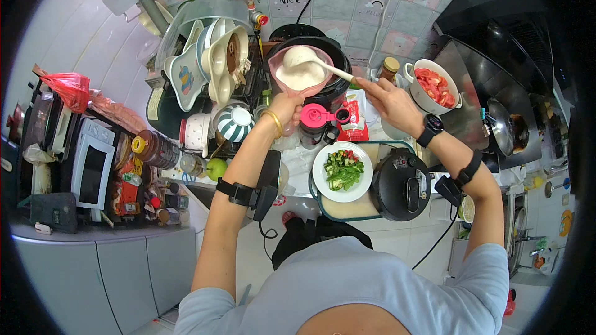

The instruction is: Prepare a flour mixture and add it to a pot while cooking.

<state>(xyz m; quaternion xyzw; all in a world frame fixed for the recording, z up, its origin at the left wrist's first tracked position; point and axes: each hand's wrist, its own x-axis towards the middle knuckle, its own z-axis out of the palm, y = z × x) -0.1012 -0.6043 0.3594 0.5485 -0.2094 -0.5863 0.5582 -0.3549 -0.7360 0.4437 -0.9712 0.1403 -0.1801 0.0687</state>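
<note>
My left hand [287,107] grips the near rim of a pink translucent bowl [277,65] filled with a white mass, held over a black cooker pot [335,56]. My right hand [388,96] holds the handle of a white spoon [310,59] whose scoop lies in the white mass. A black watch sits on the right wrist, and black bands are strapped round both forearms.
A white plate of chopped greens [343,172] rests on a cutting board beside a black pot lid [402,184]. A white bowl of cut tomato [434,85] stands at right, near a wok [506,125]. A dish rack [214,62] and microwave [93,162] sit left.
</note>
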